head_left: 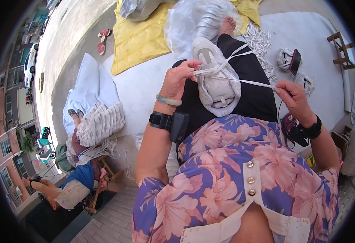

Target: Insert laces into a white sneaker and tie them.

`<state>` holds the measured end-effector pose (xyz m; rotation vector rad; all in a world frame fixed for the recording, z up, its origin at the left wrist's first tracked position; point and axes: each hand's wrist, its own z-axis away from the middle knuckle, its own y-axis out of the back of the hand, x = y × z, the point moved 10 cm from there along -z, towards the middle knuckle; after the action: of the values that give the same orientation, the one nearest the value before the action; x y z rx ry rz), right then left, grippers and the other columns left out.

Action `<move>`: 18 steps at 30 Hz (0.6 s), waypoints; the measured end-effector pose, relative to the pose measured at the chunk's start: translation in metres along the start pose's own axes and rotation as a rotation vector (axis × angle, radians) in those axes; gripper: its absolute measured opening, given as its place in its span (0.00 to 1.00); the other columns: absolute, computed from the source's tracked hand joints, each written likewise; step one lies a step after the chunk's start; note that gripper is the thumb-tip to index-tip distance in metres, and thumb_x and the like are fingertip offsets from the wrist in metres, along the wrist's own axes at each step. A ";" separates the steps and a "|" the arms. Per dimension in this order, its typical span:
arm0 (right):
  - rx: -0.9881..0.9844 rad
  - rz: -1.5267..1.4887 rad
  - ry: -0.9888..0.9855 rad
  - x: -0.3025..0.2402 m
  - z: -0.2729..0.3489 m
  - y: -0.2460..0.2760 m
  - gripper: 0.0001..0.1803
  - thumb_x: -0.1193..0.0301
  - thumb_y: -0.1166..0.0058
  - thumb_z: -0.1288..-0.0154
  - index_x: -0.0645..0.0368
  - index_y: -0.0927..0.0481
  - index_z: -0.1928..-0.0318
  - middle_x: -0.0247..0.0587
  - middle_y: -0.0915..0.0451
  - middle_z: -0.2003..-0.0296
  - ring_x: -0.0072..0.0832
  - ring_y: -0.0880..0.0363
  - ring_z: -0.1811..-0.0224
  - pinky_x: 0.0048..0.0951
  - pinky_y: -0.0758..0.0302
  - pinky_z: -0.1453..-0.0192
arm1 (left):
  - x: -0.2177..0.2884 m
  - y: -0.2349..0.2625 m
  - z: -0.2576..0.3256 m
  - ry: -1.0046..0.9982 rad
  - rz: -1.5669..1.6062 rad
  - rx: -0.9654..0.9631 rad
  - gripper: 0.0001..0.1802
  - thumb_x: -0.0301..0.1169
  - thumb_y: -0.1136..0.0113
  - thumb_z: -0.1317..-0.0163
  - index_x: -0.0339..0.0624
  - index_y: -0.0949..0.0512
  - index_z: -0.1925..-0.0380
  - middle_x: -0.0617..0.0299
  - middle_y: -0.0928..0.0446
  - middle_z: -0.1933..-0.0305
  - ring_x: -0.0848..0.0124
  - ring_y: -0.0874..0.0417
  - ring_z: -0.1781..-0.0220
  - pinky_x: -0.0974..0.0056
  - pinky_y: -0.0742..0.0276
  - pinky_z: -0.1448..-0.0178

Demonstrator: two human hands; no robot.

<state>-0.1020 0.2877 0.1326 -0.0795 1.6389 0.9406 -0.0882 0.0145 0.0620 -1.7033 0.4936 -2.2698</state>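
Head view: left hand [184, 72] is pinching a white lace [258, 84] close against the shoe [218, 77], thumb and fingertips together on it. Right hand [292, 97] is clamping the same lace farther out, thumb against forefinger; the span between the hands is running nearly straight, presumably because the two are pulling against each other.

Shoe is lying just right of the left hand, on the lap [252, 97]. Neither palm is gripping it, so the legs are probably serving as its support, freeing both hands for the lace. A second strand is trailing over the dark trouser leg, forward and left of the right hand.

Beyond the right hand, a loose lace pile [258, 44] is lying forward-left, likely within reach for that reason. Forward of the same hand, one spare shoe [284, 58] is sitting beside a dark slab [295, 62], perhaps propping it; contact is unclear. Farther right, a small stool [341, 52] is standing.

Well left of the left hand, a co-worker [78, 182] is sitting near a white stack [101, 123].
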 end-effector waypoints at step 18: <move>-0.173 0.173 -0.140 0.084 0.055 0.007 0.10 0.72 0.45 0.48 0.64 0.30 0.71 0.41 0.30 0.77 0.31 0.31 0.76 0.27 0.33 0.69 | -0.025 0.021 0.001 -0.091 -0.629 0.326 0.10 0.20 0.45 0.58 0.39 0.25 0.71 0.66 0.27 0.72 0.76 0.28 0.67 0.73 0.31 0.61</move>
<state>-0.0883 0.3614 0.0659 0.0106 1.4501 1.1933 -0.0797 0.0056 0.0317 -1.9556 -0.4825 -2.4567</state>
